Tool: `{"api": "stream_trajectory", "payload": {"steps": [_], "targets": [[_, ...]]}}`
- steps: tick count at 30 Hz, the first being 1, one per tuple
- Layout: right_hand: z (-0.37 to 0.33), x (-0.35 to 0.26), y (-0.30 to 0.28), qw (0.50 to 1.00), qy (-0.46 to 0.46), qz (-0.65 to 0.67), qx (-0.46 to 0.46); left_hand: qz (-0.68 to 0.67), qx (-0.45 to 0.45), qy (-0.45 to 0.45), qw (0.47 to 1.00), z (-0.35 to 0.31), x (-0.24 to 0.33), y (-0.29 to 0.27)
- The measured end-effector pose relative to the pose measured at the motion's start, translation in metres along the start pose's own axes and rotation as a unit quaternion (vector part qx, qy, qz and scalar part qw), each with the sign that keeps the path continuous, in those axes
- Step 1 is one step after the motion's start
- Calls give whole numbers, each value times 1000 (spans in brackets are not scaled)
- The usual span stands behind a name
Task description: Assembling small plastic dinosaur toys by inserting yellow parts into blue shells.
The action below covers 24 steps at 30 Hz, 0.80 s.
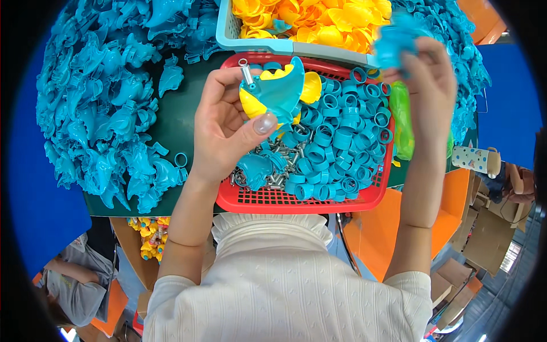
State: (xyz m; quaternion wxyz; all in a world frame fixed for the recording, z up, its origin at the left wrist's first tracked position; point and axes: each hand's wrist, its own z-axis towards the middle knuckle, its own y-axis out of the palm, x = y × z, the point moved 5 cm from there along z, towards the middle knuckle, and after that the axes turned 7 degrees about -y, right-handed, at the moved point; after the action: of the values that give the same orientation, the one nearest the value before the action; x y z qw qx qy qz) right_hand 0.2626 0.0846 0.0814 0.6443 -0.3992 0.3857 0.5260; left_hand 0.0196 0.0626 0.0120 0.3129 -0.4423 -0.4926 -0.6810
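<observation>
My left hand (pixel 225 114) grips a blue and yellow plastic toy part (pixel 279 88) between thumb and fingers, over the red basket. A small metal pin with a ring end (pixel 245 71) stands up from its left side. My right hand (pixel 427 85), raised at the right, holds a blue plastic piece (pixel 397 41) that is smeared by motion. Below my hands, the red basket (pixel 307 209) holds many blue plastic rings (pixel 342 139). Small metal pins (pixel 279 179) and a few blue shell pieces (pixel 253 169) lie in its left part.
Heaps of blue plastic shells (pixel 108 102) cover the table's left and right. A light blue crate (pixel 319 50) of yellow pieces (pixel 319 23) stands behind the basket. Right of the basket lies a bright green object (pixel 402 119). At lower left, another person (pixel 80 279) sits near a box of yellow toys (pixel 151 236).
</observation>
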Motion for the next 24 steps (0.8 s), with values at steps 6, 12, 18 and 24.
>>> {"api": "stream_trajectory", "payload": {"steps": [6, 12, 18, 24], "targets": [[-28, 12, 67, 996, 40, 63, -52, -23, -21, 12, 999, -2, 2, 4], [-45, 18, 78, 991, 70, 89, -68, -19, -17, -25, 999, 2, 0, 5], [-37, 9, 50, 991, -74, -114, -6, -39, -33, -60, 997, 0, -1, 6], [-39, 17, 71, 991, -135, -5, 8, 56, -114, -59, 990, -5, -3, 11]]}}
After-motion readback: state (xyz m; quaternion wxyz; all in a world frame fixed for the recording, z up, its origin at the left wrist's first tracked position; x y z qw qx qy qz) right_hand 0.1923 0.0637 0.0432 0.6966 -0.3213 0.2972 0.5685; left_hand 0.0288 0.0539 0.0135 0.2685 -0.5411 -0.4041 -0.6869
